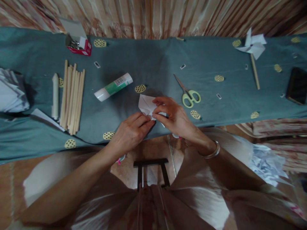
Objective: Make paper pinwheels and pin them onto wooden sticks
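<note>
A small piece of white paper (pixel 145 103), cut or folded into flaps, lies at the table's near edge between my hands. My left hand (pixel 134 130) is closed on its lower left side, thumb and fingertips pressed together. From the right, my right hand (pixel 171 115) pinches the paper near its middle, its fingertips hiding that part. A green and white glue stick (pixel 114 87) lies behind my left hand. Scissors with light green handles (pixel 188 95) lie behind my right hand, blades slightly apart and pointing away.
Left are wooden sticks (pixel 73 99), a white utility knife or similar tool (pixel 55 95), a paper stack (pixel 11 92) and a red box of metal bits (pixel 82 48). Right are a paper pinwheel on a stick (pixel 254 46) and a dark phone (pixel 297 85). A teal cloth (pixel 153 64) covers the table.
</note>
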A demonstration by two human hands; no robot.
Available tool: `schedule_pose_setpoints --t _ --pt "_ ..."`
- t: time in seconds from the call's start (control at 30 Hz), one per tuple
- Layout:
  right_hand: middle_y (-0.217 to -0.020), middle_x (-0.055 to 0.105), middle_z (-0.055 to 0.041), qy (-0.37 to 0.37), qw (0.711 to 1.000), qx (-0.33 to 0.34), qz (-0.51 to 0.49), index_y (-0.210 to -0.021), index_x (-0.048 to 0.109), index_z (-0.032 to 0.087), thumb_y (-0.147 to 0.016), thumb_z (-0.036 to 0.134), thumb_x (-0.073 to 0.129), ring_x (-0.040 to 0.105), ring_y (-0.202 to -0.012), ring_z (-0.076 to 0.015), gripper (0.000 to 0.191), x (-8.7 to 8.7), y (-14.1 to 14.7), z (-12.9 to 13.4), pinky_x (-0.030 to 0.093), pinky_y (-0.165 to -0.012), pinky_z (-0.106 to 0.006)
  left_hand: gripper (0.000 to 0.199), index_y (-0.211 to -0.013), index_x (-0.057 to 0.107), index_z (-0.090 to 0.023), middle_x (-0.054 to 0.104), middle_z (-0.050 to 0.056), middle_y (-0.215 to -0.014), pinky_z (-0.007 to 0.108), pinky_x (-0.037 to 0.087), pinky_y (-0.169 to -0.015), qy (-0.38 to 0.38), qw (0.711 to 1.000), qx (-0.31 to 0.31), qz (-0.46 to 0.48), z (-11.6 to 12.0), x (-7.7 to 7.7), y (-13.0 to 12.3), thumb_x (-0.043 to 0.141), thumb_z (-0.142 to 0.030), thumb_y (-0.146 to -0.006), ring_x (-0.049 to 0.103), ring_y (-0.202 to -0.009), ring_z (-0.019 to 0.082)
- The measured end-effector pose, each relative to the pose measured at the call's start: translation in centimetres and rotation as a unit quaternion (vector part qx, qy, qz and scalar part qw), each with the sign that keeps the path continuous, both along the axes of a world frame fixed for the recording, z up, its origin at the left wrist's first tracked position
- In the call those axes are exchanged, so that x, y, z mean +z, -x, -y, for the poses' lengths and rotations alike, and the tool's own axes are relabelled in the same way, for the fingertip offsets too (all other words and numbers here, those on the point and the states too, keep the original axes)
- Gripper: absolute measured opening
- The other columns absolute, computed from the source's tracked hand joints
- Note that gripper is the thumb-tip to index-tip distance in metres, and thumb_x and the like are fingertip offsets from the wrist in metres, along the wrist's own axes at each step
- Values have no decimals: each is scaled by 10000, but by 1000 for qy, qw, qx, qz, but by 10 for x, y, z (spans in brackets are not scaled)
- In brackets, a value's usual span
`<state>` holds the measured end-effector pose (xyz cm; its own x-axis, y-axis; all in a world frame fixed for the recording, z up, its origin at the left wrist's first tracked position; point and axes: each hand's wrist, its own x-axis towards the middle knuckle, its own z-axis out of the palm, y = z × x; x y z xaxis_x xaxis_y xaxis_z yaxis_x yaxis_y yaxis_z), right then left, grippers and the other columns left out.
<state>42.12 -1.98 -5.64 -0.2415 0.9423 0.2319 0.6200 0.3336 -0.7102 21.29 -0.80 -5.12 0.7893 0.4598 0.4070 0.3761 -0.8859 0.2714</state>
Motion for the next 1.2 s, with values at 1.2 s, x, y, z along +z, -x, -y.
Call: schedule_pose_setpoints --t 1.2 --pt "-1222 651 -32 4 1000 -17 24 -921 689 264 -891 299 660 599 -1177 -229 55 0 -2 5 492 -1037 -446 190 -1052 682 -111 685 83 -902 315 566 -743 54 998 -4 18 -3 -5 -1 515 -151 -971 615 -848 186"
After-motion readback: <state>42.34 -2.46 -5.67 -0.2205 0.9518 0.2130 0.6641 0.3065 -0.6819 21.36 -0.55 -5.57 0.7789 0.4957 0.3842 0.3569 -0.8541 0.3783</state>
